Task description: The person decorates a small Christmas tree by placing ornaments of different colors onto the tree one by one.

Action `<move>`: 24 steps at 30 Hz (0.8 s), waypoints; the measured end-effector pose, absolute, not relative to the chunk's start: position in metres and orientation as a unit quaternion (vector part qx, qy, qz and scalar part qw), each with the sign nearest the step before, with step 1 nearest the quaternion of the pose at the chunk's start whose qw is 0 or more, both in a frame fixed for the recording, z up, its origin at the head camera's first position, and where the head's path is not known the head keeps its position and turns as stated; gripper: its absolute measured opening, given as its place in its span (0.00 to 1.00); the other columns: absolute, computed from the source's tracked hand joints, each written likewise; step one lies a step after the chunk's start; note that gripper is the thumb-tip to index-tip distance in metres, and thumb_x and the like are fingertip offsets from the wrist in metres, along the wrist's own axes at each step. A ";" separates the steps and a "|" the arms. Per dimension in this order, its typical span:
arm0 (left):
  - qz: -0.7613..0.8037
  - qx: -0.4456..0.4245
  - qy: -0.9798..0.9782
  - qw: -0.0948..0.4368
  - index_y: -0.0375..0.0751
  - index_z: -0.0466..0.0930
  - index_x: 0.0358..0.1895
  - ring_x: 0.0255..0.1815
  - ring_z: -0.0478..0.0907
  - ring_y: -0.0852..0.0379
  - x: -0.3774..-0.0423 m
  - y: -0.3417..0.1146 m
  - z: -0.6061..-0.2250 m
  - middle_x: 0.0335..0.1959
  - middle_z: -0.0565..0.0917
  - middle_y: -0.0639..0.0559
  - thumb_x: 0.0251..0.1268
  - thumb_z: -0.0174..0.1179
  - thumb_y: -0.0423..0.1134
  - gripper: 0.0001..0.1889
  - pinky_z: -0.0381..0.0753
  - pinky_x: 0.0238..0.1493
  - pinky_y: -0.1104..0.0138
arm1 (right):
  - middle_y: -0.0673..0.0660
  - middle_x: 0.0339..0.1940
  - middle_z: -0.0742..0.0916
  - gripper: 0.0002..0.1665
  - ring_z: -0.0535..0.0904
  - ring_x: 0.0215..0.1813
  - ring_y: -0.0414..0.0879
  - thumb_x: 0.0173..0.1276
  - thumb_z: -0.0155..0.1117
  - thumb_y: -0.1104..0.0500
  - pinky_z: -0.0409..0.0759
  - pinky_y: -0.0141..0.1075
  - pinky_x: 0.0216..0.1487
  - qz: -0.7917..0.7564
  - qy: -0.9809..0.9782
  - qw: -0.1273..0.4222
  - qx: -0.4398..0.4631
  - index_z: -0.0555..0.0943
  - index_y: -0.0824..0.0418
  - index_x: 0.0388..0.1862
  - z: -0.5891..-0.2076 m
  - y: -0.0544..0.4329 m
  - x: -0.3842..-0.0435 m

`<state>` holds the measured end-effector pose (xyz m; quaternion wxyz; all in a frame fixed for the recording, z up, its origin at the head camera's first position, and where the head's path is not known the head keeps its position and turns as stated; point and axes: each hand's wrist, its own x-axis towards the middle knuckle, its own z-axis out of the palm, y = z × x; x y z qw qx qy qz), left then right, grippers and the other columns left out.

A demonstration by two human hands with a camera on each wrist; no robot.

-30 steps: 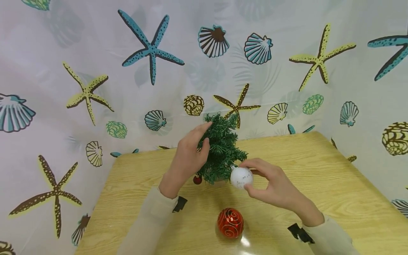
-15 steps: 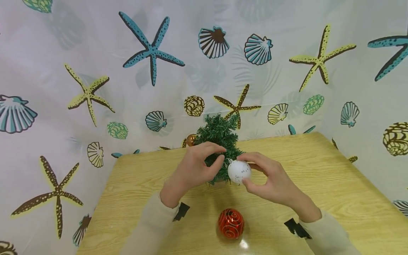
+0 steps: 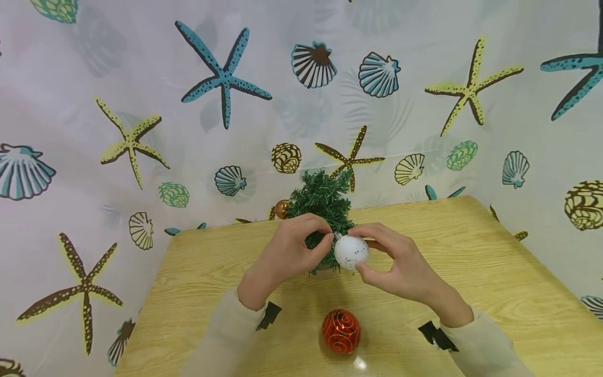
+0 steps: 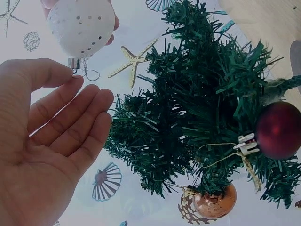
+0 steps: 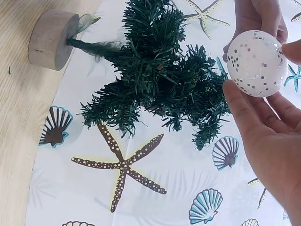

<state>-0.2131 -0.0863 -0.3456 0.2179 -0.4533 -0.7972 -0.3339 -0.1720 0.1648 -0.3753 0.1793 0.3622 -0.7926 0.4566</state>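
Behind your table hangs a pale cloth (image 3: pixel 301 21), reaching round both sides and printed with shells (image 3: pixel 379 74) and starfish; in the head view you have one whole blue starfish (image 3: pixel 225 78) and two yellow starfish (image 3: pixel 132 140). Below it lies the one wood-grained table (image 3: pixel 471 251), with a bright glint on its near part. On it you have one small green tree (image 3: pixel 322 196), upright, near the back edge.

Your two pale sleeves (image 3: pixel 226 324) come in from the near side to two hands, close together before the tree. Your right hand (image 3: pixel 395 262) holds a white bauble (image 3: pixel 351 253) between thumb and fingers, over the table; whether it touches the branches, you cannot tell. Your left hand (image 3: pixel 294 248) has thumb and forefinger meeting at the bauble's top, the other fingers loosely extended.

The tree has one round wooden base (image 5: pixel 54 40). Four baubles are visible: your white one, a red bauble (image 3: pixel 341 331) with swirls on the table nearer you, and on the tree a dark red bauble (image 4: pixel 281 129) and an orange bauble (image 4: pixel 215 201).

Two black patches (image 3: pixel 269 315) sit by your cuffs, one each. Smallest are the white bauble's single silver cap (image 4: pixel 74 63) and thin loop (image 4: pixel 91 75), pinched by your left fingertips.
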 end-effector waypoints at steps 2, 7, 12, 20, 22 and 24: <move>-0.332 -0.455 -0.797 0.220 0.39 0.88 0.40 0.44 0.88 0.52 -0.213 -0.086 -0.345 0.42 0.90 0.47 0.72 0.66 0.32 0.02 0.89 0.47 0.60 | 0.56 0.62 0.85 0.35 0.83 0.62 0.39 0.59 0.76 0.74 0.87 0.33 0.59 0.455 -0.793 0.180 0.363 0.81 0.59 0.66 -0.375 0.165 -0.172; -0.334 -0.455 -0.793 0.227 0.38 0.88 0.40 0.44 0.88 0.52 -0.214 -0.086 -0.345 0.42 0.89 0.46 0.73 0.65 0.32 0.03 0.90 0.46 0.58 | 0.56 0.62 0.86 0.35 0.83 0.62 0.40 0.58 0.76 0.74 0.86 0.34 0.59 0.462 -0.789 0.178 0.365 0.81 0.58 0.65 -0.374 0.163 -0.172; -0.342 -0.452 -0.787 0.245 0.37 0.87 0.40 0.42 0.87 0.53 -0.215 -0.085 -0.343 0.40 0.89 0.47 0.74 0.64 0.31 0.03 0.89 0.44 0.58 | 0.57 0.62 0.86 0.35 0.83 0.63 0.40 0.58 0.75 0.74 0.86 0.35 0.61 0.468 -0.784 0.174 0.370 0.81 0.59 0.65 -0.378 0.161 -0.174; -0.345 -0.436 -0.780 0.286 0.38 0.86 0.43 0.41 0.87 0.53 -0.217 -0.087 -0.341 0.40 0.88 0.46 0.73 0.64 0.30 0.02 0.89 0.45 0.59 | 0.54 0.60 0.86 0.35 0.83 0.63 0.41 0.58 0.76 0.73 0.86 0.36 0.60 0.461 -0.785 0.176 0.374 0.81 0.56 0.65 -0.385 0.157 -0.174; -0.345 -0.437 -0.779 0.290 0.38 0.86 0.44 0.42 0.87 0.53 -0.218 -0.087 -0.341 0.40 0.88 0.46 0.73 0.64 0.30 0.02 0.89 0.46 0.59 | 0.53 0.60 0.86 0.35 0.83 0.63 0.41 0.57 0.78 0.72 0.86 0.35 0.61 0.461 -0.787 0.171 0.373 0.80 0.55 0.64 -0.385 0.156 -0.174; -0.345 -0.438 -0.778 0.290 0.38 0.86 0.44 0.42 0.87 0.53 -0.218 -0.087 -0.341 0.40 0.89 0.45 0.73 0.65 0.30 0.02 0.89 0.46 0.59 | 0.52 0.60 0.85 0.36 0.83 0.63 0.41 0.57 0.79 0.71 0.86 0.35 0.61 0.460 -0.787 0.169 0.374 0.80 0.55 0.64 -0.386 0.155 -0.174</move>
